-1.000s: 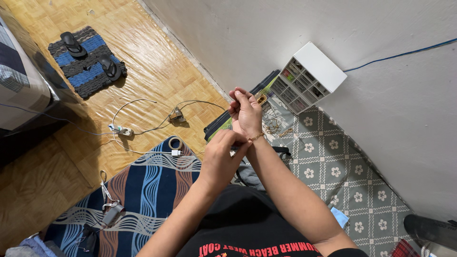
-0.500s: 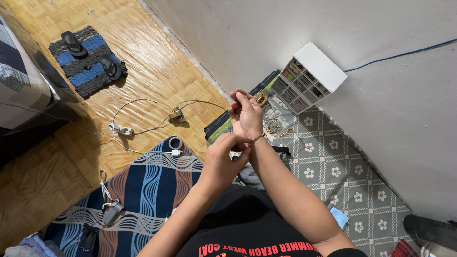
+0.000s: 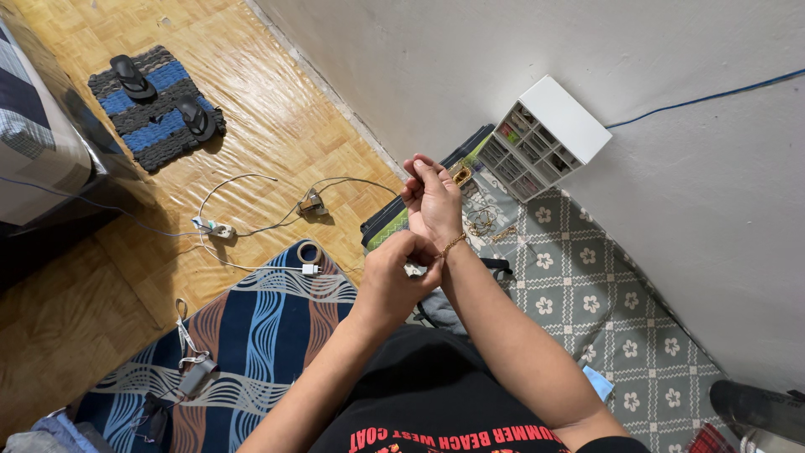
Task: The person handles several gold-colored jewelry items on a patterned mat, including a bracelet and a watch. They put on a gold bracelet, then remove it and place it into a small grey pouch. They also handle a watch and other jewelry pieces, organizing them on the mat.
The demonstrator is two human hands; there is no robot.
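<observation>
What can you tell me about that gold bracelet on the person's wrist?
The bracelet is a thin chain that looks like gold metal, with small links. It sits around the wrist of the right hand, which is raised upright with its fingers curled. Only the part crossing the near side of the wrist shows; the rest is hidden. The left hand pinches at the chain's lower end with its fingers bunched, so any clasp is covered and cannot be seen.

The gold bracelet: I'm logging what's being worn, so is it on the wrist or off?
On. The gold bracelet circles the right wrist; the left hand pinches at it. Whether its clasp is fastened cannot be told.
</observation>
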